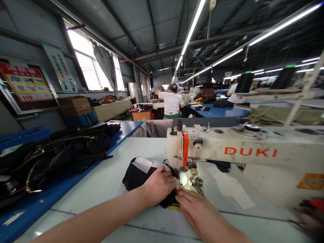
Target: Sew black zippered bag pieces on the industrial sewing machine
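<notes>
A black fabric piece (136,177) lies bunched on the pale sewing table, with a white patch (143,164) on top. My left hand (160,185) is closed over its right part, fingers curled close to the needle area of a white sewing machine (202,148). Just in front of the needle area, my right hand (193,206) pinches the fabric's near right edge, fingers together and thumb hidden. The fingertips of both hands almost meet. A small lamp lights the needle plate (184,179); the needle and the exact stitching spot are hard to make out.
White paper strips (234,190) lie under the machine arm. On the left, a blue table (63,189) bears a heap of black pieces with gold zippers (83,140). Black thread cones (244,82) stand behind the machine. A person in a white top (172,103) sits farther ahead.
</notes>
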`<control>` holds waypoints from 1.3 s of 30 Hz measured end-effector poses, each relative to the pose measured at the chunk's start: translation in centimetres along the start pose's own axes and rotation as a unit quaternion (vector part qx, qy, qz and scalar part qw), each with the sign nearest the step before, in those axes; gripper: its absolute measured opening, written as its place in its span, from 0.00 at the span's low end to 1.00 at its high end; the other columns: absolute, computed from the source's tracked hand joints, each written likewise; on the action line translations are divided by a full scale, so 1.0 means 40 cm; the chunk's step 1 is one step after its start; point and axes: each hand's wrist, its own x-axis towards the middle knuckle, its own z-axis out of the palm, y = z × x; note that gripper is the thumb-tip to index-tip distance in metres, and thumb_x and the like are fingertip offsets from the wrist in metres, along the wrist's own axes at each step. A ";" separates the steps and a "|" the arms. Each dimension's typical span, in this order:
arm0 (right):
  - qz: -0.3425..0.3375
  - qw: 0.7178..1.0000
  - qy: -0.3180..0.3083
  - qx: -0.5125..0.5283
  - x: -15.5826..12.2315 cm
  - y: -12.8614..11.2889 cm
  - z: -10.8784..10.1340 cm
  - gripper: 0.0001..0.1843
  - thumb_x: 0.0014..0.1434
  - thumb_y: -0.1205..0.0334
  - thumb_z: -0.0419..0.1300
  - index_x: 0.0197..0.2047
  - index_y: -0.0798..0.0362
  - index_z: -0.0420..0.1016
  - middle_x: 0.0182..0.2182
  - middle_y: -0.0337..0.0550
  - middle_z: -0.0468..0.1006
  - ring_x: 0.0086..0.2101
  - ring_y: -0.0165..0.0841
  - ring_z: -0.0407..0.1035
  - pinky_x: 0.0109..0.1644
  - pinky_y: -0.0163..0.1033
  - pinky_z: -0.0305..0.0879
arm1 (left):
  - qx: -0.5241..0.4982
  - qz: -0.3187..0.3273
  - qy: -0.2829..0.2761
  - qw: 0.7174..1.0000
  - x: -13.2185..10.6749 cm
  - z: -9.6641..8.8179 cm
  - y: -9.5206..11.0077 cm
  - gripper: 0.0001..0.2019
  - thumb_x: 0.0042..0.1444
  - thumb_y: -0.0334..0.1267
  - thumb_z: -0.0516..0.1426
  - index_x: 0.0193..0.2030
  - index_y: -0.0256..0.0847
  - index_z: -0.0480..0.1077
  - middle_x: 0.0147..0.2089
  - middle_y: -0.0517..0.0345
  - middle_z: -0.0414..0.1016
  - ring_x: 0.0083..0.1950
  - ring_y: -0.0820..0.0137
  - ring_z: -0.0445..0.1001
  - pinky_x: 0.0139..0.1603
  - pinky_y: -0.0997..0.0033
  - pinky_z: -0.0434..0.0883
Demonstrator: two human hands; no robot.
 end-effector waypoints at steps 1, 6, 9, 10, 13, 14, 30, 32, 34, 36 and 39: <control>0.001 1.000 0.000 0.000 0.001 0.000 0.000 0.21 0.56 0.76 0.50 0.51 0.61 0.73 0.52 0.54 0.73 0.52 0.41 0.67 0.58 0.47 0.63 | 0.002 -0.004 -0.004 1.000 0.001 -0.001 0.002 0.06 0.64 0.33 0.51 0.37 0.39 0.67 0.33 0.59 0.73 0.40 0.66 0.70 0.41 0.63 0.58; 0.003 1.000 0.002 0.001 0.003 -0.003 -0.004 0.20 0.57 0.75 0.51 0.51 0.61 0.73 0.52 0.54 0.73 0.52 0.40 0.67 0.59 0.46 0.62 | 0.002 -0.028 -0.020 0.999 0.007 0.000 0.011 0.05 0.63 0.33 0.53 0.36 0.39 0.67 0.33 0.58 0.73 0.40 0.66 0.70 0.42 0.63 0.58; 0.004 1.000 0.008 0.009 0.001 -0.004 -0.007 0.20 0.57 0.75 0.51 0.51 0.60 0.73 0.52 0.54 0.73 0.52 0.40 0.67 0.59 0.46 0.62 | -0.004 -0.043 -0.029 0.999 0.010 0.001 0.017 0.05 0.63 0.33 0.53 0.35 0.39 0.68 0.34 0.58 0.74 0.40 0.66 0.70 0.42 0.64 0.58; 0.003 1.000 0.011 0.012 0.000 -0.004 -0.007 0.20 0.57 0.75 0.51 0.51 0.60 0.73 0.52 0.53 0.74 0.52 0.40 0.67 0.58 0.46 0.62 | -0.006 -0.048 -0.032 0.998 0.011 0.002 0.019 0.05 0.63 0.32 0.53 0.35 0.39 0.68 0.34 0.58 0.74 0.41 0.66 0.70 0.42 0.64 0.58; 0.000 1.000 0.020 0.019 -0.001 -0.003 -0.006 0.20 0.57 0.75 0.51 0.51 0.59 0.73 0.52 0.53 0.74 0.52 0.39 0.67 0.58 0.46 0.62 | -0.011 -0.061 -0.036 0.997 0.013 0.002 0.024 0.05 0.63 0.32 0.53 0.36 0.38 0.68 0.35 0.57 0.74 0.42 0.66 0.70 0.43 0.64 0.59; 0.000 1.000 0.021 0.021 -0.001 -0.003 -0.006 0.20 0.57 0.75 0.51 0.50 0.59 0.73 0.52 0.53 0.74 0.51 0.39 0.67 0.58 0.46 0.62 | -0.013 -0.065 -0.035 0.997 0.014 0.002 0.026 0.04 0.63 0.32 0.53 0.36 0.38 0.68 0.36 0.57 0.74 0.43 0.66 0.70 0.44 0.63 0.59; 0.009 0.999 0.035 0.032 -0.003 0.000 -0.003 0.19 0.58 0.75 0.51 0.50 0.57 0.73 0.51 0.51 0.74 0.51 0.38 0.67 0.59 0.45 0.61 | -0.047 -0.114 -0.035 0.992 0.018 0.006 0.042 0.03 0.62 0.32 0.54 0.40 0.36 0.69 0.41 0.54 0.75 0.48 0.63 0.69 0.47 0.64 0.64; 0.009 0.999 0.038 0.033 -0.002 -0.001 -0.005 0.18 0.58 0.75 0.51 0.50 0.57 0.73 0.51 0.51 0.74 0.51 0.38 0.67 0.59 0.45 0.62 | -0.050 -0.116 -0.040 0.991 0.021 0.005 0.043 0.03 0.61 0.31 0.54 0.39 0.36 0.69 0.41 0.54 0.75 0.49 0.63 0.69 0.48 0.64 0.65; 0.010 0.999 0.040 0.036 -0.001 -0.002 -0.007 0.18 0.58 0.75 0.51 0.50 0.57 0.73 0.51 0.51 0.74 0.51 0.37 0.67 0.59 0.44 0.61 | -0.056 -0.119 -0.041 0.990 0.023 0.003 0.044 0.04 0.61 0.31 0.54 0.39 0.36 0.69 0.40 0.54 0.75 0.48 0.63 0.69 0.48 0.64 0.66; 0.012 0.999 0.038 0.036 -0.001 -0.002 -0.007 0.19 0.58 0.75 0.51 0.51 0.58 0.73 0.52 0.51 0.74 0.52 0.37 0.67 0.59 0.43 0.61 | -0.062 -0.122 -0.042 0.990 0.025 0.002 0.044 0.04 0.61 0.30 0.53 0.40 0.36 0.70 0.40 0.54 0.75 0.49 0.64 0.69 0.49 0.64 0.66; 0.013 0.999 0.033 0.034 -0.001 -0.001 -0.005 0.19 0.58 0.74 0.51 0.51 0.58 0.72 0.52 0.52 0.73 0.52 0.37 0.66 0.60 0.43 0.60 | -0.066 -0.125 -0.054 0.989 0.027 0.001 0.044 0.05 0.62 0.30 0.53 0.39 0.36 0.70 0.39 0.54 0.75 0.48 0.64 0.70 0.49 0.64 0.67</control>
